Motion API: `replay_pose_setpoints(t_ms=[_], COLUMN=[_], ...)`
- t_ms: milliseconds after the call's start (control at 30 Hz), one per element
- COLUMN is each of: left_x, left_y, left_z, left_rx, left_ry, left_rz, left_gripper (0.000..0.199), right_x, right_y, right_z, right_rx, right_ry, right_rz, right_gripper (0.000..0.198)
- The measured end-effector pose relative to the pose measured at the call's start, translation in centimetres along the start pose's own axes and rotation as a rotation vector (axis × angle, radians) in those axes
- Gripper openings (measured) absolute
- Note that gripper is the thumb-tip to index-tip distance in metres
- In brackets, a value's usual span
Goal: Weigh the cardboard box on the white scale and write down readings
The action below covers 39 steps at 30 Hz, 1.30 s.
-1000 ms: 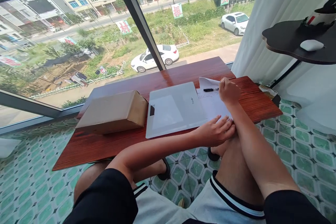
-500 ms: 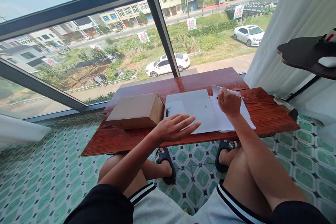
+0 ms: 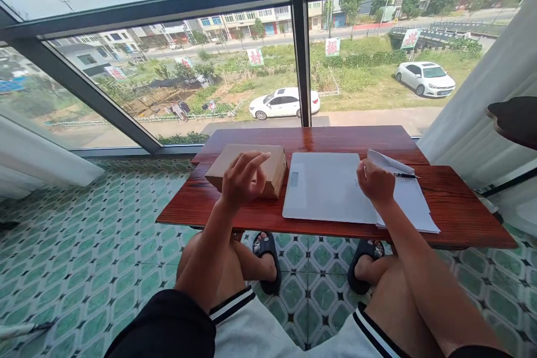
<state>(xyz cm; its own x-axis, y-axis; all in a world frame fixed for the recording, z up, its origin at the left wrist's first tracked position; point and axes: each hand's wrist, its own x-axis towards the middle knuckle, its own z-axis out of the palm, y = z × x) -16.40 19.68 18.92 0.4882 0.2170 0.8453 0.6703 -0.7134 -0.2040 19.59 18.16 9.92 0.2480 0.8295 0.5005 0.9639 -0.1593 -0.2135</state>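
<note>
My left hand (image 3: 242,180) hovers with fingers apart over the near edge of a brown cardboard box (image 3: 276,170) on the left of the red wooden table (image 3: 335,137). I cannot tell whether it touches the box. A white flat device (image 3: 327,187) with a small dark window lies in the middle. My right hand (image 3: 375,182) is closed around a black pen (image 3: 405,175) whose tip points right. It rests at the left edge of a stack of white paper sheets (image 3: 413,201), whose top corner is curled up.
A large window with a dark frame post (image 3: 301,61) stands right behind the table. A white curtain (image 3: 474,117) and a black shelf (image 3: 516,118) are at the right. Under the table are my knees and black sandals (image 3: 265,251) on a green tiled floor (image 3: 84,246).
My left hand has swept left from the papers, across the white device, to the box. My right hand picked the pen up off the paper. The view swung up and left.
</note>
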Motion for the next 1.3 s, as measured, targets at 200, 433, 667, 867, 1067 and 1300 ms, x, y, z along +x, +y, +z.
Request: replay_pose_setpoints(t_ms=[200, 433, 667, 867, 1067, 1300], left_x=[-2.7, -3.8, -4.9, -5.6, -6.3, -6.6], left_y=[-2.2, -4.2, -6.0, -7.3, -7.5, -7.3], left_z=[-0.3, -1.4, -2.5, -3.4, -3.3, -2.7], left_rx=[-0.008, 0.009, 0.03, 0.086, 0.148, 0.104], left_ry=[0.031, 0.144, 0.091, 0.018, -0.148, -0.419], left_rz=[-0.264, -0.34, -0.507, -0.765, -0.989, -1.257], left_gripper=[0.038, 0.032, 0.03, 0.033, 0.041, 0.05], right_x=[0.0, -0.1, -0.3, -1.8, -4.1, -5.2], right_y=[-0.7, -1.5, -5.9, -13.1, -16.4, -17.6], right_z=[0.4, 0.6, -1.1, -3.3, -2.0, -0.8], right_rx=[-0.034, -0.018, 0.179, 0.676, 1.001, 1.163], right_ry=[0.016, 0.14, 0.086, -0.268, -0.48, -0.627], right_rz=[-0.048, -0.131, -0.14, -0.15, -0.127, -0.246], right_gripper=[0.041, 0.04, 0.032, 0.043, 0.08, 0.08])
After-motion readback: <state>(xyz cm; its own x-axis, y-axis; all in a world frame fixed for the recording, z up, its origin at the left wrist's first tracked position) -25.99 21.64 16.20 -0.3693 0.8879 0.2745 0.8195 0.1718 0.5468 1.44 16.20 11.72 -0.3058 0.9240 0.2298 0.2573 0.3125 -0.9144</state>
